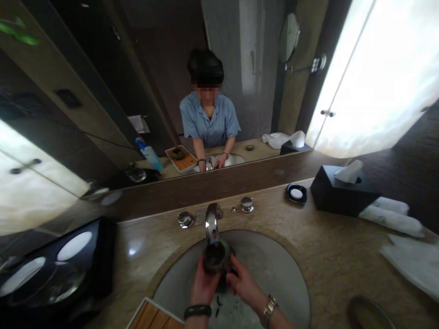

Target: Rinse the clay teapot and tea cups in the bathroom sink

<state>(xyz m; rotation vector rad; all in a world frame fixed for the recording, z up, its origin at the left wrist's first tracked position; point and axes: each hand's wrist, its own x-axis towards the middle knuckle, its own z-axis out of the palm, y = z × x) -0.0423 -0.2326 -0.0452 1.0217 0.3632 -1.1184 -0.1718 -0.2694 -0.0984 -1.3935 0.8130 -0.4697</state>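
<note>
My left hand [205,284] is wrapped round a small dark round pot [215,257], its open mouth tilted up under the faucet [211,221]. My right hand [245,282] has its fingers closed at the pot's right side, where a dark part sticks out; its exact shape is hard to make out. Both hands are over the sink [284,274]. Several dark wet bits [218,305] lie on the basin below the pot. Whether water is running cannot be made out clearly.
A wooden tray [154,316] with a pale rim lies front left. A black tray [103,256] with glassware stands further left. On the right are a soap dish [297,194], a black tissue box [343,192], rolled white towels [394,219] and a blurred dish [370,313]. Tap knobs [185,220] flank the faucet.
</note>
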